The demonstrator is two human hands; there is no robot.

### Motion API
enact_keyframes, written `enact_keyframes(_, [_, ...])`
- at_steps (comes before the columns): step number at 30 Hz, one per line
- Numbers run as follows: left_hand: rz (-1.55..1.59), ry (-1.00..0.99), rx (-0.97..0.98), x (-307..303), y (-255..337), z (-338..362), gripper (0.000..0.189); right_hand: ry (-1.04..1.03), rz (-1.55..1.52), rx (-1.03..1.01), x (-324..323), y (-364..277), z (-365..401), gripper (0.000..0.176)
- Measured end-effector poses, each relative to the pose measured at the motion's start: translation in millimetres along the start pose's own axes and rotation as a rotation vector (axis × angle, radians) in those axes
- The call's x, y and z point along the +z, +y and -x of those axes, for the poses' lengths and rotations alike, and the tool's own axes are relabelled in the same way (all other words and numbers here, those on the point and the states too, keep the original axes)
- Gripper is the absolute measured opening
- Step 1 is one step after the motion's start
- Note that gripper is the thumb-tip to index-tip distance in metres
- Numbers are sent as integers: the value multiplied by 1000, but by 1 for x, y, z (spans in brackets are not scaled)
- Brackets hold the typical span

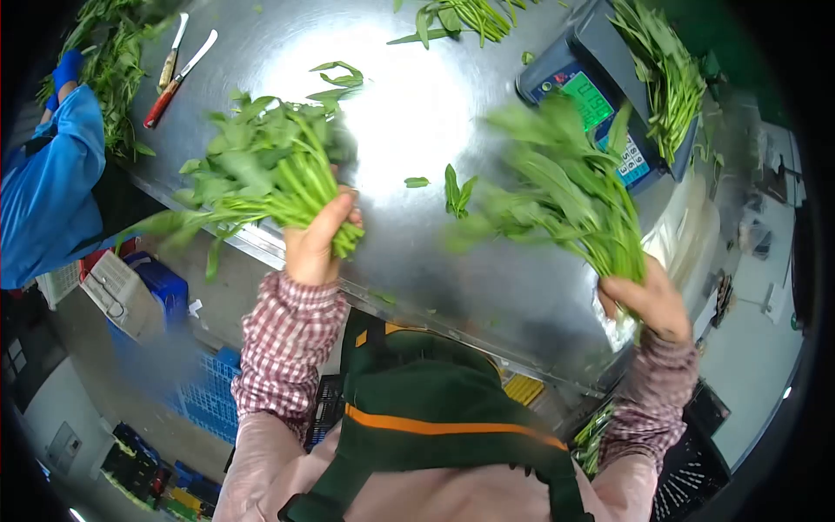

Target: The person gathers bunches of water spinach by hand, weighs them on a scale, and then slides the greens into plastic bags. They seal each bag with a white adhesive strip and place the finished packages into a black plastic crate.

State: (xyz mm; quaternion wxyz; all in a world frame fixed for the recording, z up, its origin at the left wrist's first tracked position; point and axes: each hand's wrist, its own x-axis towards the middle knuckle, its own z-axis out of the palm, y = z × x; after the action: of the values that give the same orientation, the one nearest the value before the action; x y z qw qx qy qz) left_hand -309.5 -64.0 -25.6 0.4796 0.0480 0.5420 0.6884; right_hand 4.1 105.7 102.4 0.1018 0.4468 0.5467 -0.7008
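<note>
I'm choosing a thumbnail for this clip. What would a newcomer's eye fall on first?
Probably the two leafy green bunches: one in the left hand at the metal table's near edge, the other, partly blurred, in the right hand. Behind the right bunch, a scale glows green at the upper right. Two knives, one red-handled, one pale-handled, lie at the table's upper left.
</note>
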Motion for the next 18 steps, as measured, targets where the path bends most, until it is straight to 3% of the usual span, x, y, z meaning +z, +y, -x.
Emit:
enact_keyframes(1, [-1, -32, -2, -4, 8, 2, 50, -104, 161, 89, 2, -2, 2, 34])
enact_keyframes(3, [-36, -9, -9, -1, 3, -6, 44, -263, 503, 258, -2, -13, 9, 33])
enact_keyframes(6, [-36, 39, -92, 0, 3, -16, 26, -212, 719, -90, -9, -39, 26, 34])
enact_keyframes(7, [-71, 7, -31, 3, 6, -12, 26, -104, 753, -135, -20, -46, 40, 35])
enact_keyframes(8, [-105, -23, 34, 6, 11, -9, 27, 107, 543, -45, -18, -64, 52, 34])
enact_keyframes(10, [-452, -77, 193, 12, 20, -3, 28, 584, 319, -303, -27, -69, 58, 24])
enact_keyframes(12, [-414, -152, 246, 23, 21, 0, 29, 696, 317, -559, -59, -76, 40, 22])
enact_keyframes(14, [-369, -239, 185, 33, 14, 3, 32, 724, 171, -660, -90, -84, 12, 23])
enact_keyframes(17, [-313, -385, -3, 38, -21, 11, 47, 834, 104, -438, -165, -69, -31, 34])
enact_keyframes(18, [-132, -309, -96, 53, -34, 17, 38, 962, 334, -325, -183, -61, -47, 43])
